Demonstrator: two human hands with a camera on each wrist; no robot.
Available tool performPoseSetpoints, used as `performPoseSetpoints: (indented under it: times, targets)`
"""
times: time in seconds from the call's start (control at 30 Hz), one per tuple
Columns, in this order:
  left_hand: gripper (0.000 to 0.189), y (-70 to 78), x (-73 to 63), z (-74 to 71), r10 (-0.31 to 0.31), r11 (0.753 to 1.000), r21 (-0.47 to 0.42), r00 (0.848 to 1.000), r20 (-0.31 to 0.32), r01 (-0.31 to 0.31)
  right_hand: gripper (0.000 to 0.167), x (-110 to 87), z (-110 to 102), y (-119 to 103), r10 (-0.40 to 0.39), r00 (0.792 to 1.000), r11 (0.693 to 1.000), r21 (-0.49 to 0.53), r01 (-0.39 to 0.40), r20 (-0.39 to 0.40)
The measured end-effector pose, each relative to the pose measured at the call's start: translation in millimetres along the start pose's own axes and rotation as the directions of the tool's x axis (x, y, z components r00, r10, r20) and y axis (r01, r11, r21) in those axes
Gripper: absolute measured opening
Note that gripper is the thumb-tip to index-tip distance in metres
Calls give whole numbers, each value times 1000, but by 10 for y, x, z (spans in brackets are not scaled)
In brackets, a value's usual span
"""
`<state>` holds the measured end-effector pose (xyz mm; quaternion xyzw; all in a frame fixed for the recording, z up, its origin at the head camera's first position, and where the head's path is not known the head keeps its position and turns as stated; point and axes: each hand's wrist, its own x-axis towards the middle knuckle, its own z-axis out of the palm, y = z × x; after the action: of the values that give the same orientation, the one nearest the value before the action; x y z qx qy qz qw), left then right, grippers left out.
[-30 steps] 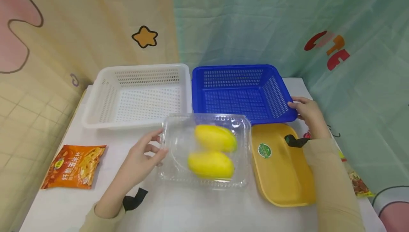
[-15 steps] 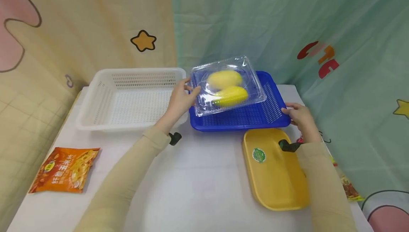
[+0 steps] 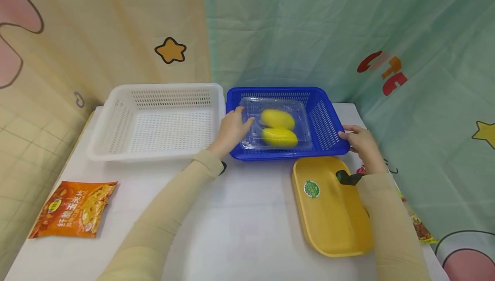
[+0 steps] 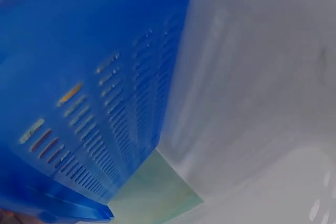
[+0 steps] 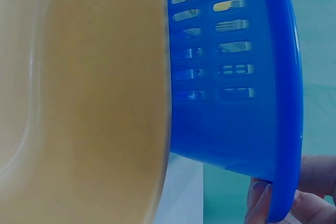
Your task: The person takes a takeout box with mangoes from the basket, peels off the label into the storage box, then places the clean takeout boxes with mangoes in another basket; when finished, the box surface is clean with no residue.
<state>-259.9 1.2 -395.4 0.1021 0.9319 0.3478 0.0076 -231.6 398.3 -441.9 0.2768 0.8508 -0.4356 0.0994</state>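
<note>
In the head view, a clear plastic clamshell box [image 3: 253,137] lies inside the blue basket [image 3: 325,152], toward its left side. Two yellow mangoes [image 3: 279,137] show through the box. My left hand [image 3: 232,129] reaches over the basket's left wall and holds the box by its left edge, thumb over the top. At the basket's right front corner, my right hand [image 3: 362,144] pinches the rim; the right wrist view has fingers [image 5: 315,174] on both sides of that blue rim. The left wrist view is filled mostly by the basket's outer wall [image 4: 79,51], with the left hand largely hidden.
A white basket [image 3: 154,157] stands directly left of the blue one. In front of the blue basket lies a yellow tray [image 3: 328,212] with a green sticker. An orange snack bag [image 3: 73,210] is at the left, another snack packet [image 3: 421,227] behind the right sleeve. Curtains border the table.
My left hand has carried the clear box with the mangoes from over the table, up and rightward, then down into the blue basket. My right hand keeps its hold on the rim.
</note>
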Motion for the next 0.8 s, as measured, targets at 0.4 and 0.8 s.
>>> performPoseSetpoints:
  times: [0.4,0.8]
  targets:
    - [51,-2,-52,55,82,988,132,996,-27,-78,67,-45,37,-130,-30,999,999,-15,31,21]
    - [39,-135,-109,-327,166,976,-143,986,-7,-165,67,-182,-111,-97,-75,997,994,-79,77,35]
